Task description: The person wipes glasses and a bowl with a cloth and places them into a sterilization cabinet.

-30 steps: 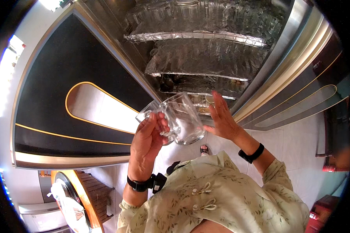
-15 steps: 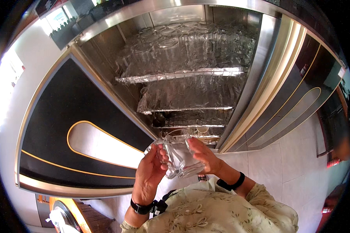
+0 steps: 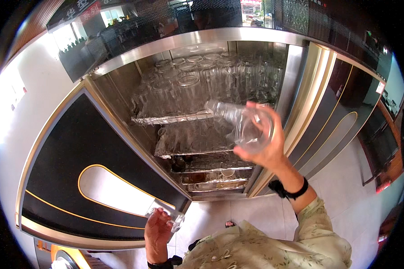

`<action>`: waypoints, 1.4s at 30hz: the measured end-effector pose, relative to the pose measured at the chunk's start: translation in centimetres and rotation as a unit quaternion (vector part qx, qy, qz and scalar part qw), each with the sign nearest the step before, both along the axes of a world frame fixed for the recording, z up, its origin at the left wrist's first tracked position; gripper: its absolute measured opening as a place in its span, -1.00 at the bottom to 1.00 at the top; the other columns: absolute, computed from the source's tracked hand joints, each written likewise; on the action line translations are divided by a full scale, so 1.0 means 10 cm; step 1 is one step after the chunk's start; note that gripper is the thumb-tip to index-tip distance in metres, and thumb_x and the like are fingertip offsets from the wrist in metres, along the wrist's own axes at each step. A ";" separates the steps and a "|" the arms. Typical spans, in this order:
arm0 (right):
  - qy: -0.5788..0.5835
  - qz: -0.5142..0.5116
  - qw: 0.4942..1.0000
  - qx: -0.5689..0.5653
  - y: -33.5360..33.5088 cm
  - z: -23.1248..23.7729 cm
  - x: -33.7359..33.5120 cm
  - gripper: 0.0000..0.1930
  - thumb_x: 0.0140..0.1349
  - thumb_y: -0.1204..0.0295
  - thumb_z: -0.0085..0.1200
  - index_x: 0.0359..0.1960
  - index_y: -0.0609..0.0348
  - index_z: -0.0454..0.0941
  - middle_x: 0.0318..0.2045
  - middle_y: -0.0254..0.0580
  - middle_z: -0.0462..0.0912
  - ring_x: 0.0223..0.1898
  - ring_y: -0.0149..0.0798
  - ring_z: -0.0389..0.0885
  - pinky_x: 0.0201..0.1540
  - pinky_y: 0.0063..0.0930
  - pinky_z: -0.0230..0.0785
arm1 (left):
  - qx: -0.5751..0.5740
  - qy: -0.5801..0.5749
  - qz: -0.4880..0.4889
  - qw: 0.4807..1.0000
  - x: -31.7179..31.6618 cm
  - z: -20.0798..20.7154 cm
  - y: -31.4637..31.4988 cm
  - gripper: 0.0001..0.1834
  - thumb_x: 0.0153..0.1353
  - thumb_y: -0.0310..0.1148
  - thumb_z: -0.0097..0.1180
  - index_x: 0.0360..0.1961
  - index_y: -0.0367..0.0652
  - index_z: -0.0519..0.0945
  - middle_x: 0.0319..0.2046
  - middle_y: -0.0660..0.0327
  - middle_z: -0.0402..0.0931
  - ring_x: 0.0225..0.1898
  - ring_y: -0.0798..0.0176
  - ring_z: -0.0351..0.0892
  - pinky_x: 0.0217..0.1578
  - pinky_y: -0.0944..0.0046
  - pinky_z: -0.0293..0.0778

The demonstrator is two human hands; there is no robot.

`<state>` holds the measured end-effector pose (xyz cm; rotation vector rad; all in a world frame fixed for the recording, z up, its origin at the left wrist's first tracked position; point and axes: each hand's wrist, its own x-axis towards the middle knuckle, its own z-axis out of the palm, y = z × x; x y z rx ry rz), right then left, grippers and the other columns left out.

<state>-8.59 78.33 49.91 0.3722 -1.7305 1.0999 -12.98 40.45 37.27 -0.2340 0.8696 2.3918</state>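
Observation:
My right hand (image 3: 274, 145) is raised in front of the upper shelves, fingers wrapped round a clear drinking glass (image 3: 243, 127). The glass is tilted, its wide round end by my palm and its narrower end pointing toward the top shelf (image 3: 175, 119). Lower down on the left, near the black door, my left hand (image 3: 156, 231) grips another clear glass (image 3: 177, 219). On the top shelf stand several clear glasses (image 3: 188, 83) in close rows, with round ends up. Part of that shelf's edge is hidden behind the raised glass.
The metal cabinet's black left door (image 3: 98, 143) and dark right door (image 3: 332, 121) stand open at either side. Below are foil-covered shelves (image 3: 193, 150), with dark rounded items (image 3: 178, 163) lower down. A round item on an orange surface (image 3: 67, 260) sits at the lower left.
My hands were together in front of me with the glasses. The right has moved up and forward with its glass; the left has dropped lower and leftward with the other.

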 end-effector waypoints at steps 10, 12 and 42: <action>-0.164 -0.115 0.974 -0.109 0.71 0.57 -0.99 -0.03 -0.22 0.13 0.50 0.15 0.49 0.23 -0.02 0.12 0.48 -0.02 -0.17 0.52 0.06 -0.34 0.39 | -0.014 -0.065 0.091 0.994 0.17 -0.42 -0.57 -0.79 0.35 -0.23 -0.05 -0.34 -0.07 0.56 -0.55 0.32 0.55 -0.51 0.33 0.58 -0.51 0.35 0.55; -0.222 -0.138 0.960 -0.099 0.81 0.65 -1.18 -0.08 -0.18 0.16 0.47 0.13 0.51 0.25 -0.04 0.08 0.52 -0.03 -0.22 0.54 0.05 -0.41 0.38 | -0.014 -0.075 0.101 0.992 0.19 -0.43 -0.56 -0.79 0.34 -0.23 -0.04 -0.35 -0.07 0.56 -0.56 0.33 0.54 -0.53 0.34 0.56 -0.51 0.35 0.54; -0.378 -0.152 0.913 0.006 0.76 0.16 -2.49 0.03 -0.19 -0.05 0.44 0.17 0.43 0.17 0.12 0.11 0.40 0.14 -0.06 0.41 0.15 -0.35 0.29 | 0.001 -0.009 0.104 0.995 0.42 -0.79 -0.75 -0.73 0.32 -0.23 -0.03 -0.20 -0.17 0.62 -0.35 0.21 0.64 -0.29 0.23 0.63 -0.45 0.26 0.56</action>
